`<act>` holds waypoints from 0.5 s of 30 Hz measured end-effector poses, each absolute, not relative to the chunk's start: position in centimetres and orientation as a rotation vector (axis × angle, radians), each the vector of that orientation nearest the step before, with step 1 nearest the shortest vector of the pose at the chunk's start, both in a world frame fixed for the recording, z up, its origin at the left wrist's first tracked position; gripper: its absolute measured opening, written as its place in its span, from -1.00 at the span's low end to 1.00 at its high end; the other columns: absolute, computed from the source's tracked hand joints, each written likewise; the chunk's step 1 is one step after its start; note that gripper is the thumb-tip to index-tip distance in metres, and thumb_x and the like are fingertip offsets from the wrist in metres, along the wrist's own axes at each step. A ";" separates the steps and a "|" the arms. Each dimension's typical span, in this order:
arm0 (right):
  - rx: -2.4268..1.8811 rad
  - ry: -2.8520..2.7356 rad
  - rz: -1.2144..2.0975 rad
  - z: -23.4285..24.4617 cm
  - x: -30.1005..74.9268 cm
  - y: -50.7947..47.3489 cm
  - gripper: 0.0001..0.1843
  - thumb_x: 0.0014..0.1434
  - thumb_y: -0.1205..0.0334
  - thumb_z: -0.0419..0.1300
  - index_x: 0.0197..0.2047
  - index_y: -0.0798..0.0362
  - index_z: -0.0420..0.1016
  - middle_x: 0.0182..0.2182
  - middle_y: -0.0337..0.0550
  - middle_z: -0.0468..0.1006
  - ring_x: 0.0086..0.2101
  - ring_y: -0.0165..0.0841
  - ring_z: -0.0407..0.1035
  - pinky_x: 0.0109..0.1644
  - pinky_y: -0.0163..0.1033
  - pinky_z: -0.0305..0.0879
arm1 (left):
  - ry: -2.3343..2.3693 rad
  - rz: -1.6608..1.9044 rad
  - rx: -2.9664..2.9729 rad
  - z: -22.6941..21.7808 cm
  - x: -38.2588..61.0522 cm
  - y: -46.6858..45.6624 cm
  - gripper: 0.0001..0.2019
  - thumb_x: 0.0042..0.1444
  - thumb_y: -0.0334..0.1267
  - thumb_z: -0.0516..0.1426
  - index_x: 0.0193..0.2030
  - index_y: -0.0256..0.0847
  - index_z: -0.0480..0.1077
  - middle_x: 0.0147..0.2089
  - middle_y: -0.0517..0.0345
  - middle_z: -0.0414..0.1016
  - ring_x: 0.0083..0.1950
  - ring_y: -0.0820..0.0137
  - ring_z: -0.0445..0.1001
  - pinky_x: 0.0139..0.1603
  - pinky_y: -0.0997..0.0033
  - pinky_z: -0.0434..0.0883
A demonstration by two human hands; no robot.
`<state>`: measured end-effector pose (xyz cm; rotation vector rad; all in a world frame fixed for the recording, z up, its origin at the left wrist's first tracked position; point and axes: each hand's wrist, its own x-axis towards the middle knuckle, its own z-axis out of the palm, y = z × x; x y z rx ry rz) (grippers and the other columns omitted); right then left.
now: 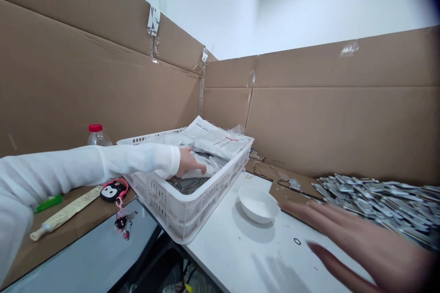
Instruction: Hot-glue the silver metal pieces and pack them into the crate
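My left hand (190,163), in a white sleeve, reaches into a white plastic crate (192,210) and rests on clear plastic packets (213,139) piled inside; its fingers curl over one packet's edge. My right hand (364,242) hovers flat over the white table (254,256) at the lower right, fingers stretched out and blurred, holding nothing. It is nearest a heap of small silvery packets (381,199) and a small white bowl (258,204).
Cardboard walls (330,114) enclose the back and left. A clear bottle with a red cap (97,134), a pink-and-black key fob (114,190), a green object (48,203) and a long wrapped stick (65,213) lie on cardboard at the left. A small black ring (297,241) lies on the table.
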<state>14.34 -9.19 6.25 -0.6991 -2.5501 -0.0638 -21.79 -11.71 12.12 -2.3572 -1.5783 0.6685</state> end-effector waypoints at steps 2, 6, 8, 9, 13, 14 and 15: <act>-0.532 -2.617 0.050 10.7 9.5 -9.1 -0.45 0.06 0.05 0.02 0.16 -0.27 0.10 0.02 -0.20 0.33 -0.02 -0.19 0.26 0.02 -0.08 0.24 | -1.525 0.514 -2.291 14.3 -22.0 -11.1 -0.31 -0.27 -0.54 0.07 0.08 0.00 0.14 -0.44 0.22 0.48 -0.30 0.32 0.38 0.08 0.07 -0.02; -0.493 -2.474 0.334 14.6 -0.6 -5.6 -0.23 0.00 0.11 0.11 0.24 0.02 -0.10 -0.05 0.00 0.36 -0.09 -0.21 0.29 -0.07 -0.15 0.24 | -1.416 0.236 -2.146 18.2 -22.6 -9.3 -0.56 -0.08 -0.44 0.08 -0.02 -0.05 0.24 -0.27 0.15 0.48 -0.17 0.35 0.37 0.03 0.27 0.05; -0.533 -2.418 0.483 14.1 -4.8 -2.8 -0.10 -0.12 0.12 0.22 0.24 0.10 -0.10 -0.07 0.05 0.35 -0.15 -0.22 0.31 -0.14 -0.19 0.25 | -1.441 0.165 -2.080 19.2 -22.8 -8.5 -0.68 -0.03 -0.35 0.09 -0.08 -0.08 0.28 -0.26 0.14 0.47 -0.18 0.36 0.37 -0.04 0.35 0.10; -0.573 -2.395 0.577 13.6 -6.5 -1.5 -0.09 -0.15 0.12 0.24 0.22 0.14 -0.07 -0.09 0.06 0.35 -0.20 -0.25 0.32 -0.18 -0.21 0.25 | -1.468 0.126 -2.068 19.4 -22.9 -8.1 -0.71 -0.01 -0.32 0.08 -0.09 -0.09 0.29 -0.26 0.14 0.46 -0.18 0.36 0.37 -0.08 0.38 0.13; -0.527 -2.333 0.776 12.0 -11.0 1.9 -0.60 -0.08 0.13 0.16 -0.16 0.16 0.37 -0.39 -0.16 0.41 -0.40 -0.40 0.28 -0.32 -0.33 0.17 | -1.554 -0.044 -2.209 19.1 -23.5 -6.9 -0.76 0.04 -0.30 0.05 -0.11 -0.12 0.29 -0.24 0.19 0.44 -0.24 0.44 0.37 -0.25 0.52 0.20; -0.525 -2.335 0.742 11.8 -11.6 2.3 -0.73 -0.05 0.12 0.12 -0.33 0.15 0.40 -0.50 -0.22 0.37 -0.46 -0.43 0.24 -0.37 -0.34 0.13 | -1.558 -0.085 -2.256 19.0 -23.8 -6.8 -0.75 0.04 -0.31 0.04 -0.10 -0.12 0.28 -0.23 0.21 0.44 -0.25 0.46 0.37 -0.26 0.53 0.20; -0.542 -2.337 0.686 11.7 -11.9 2.6 -0.76 -0.03 0.11 0.09 -0.46 0.14 0.38 -0.59 -0.27 0.30 -0.52 -0.45 0.18 -0.42 -0.35 0.07 | -1.556 -0.129 -2.299 18.9 -24.2 -6.8 -0.72 0.03 -0.31 0.05 -0.07 -0.13 0.26 -0.21 0.20 0.43 -0.25 0.47 0.36 -0.25 0.53 0.21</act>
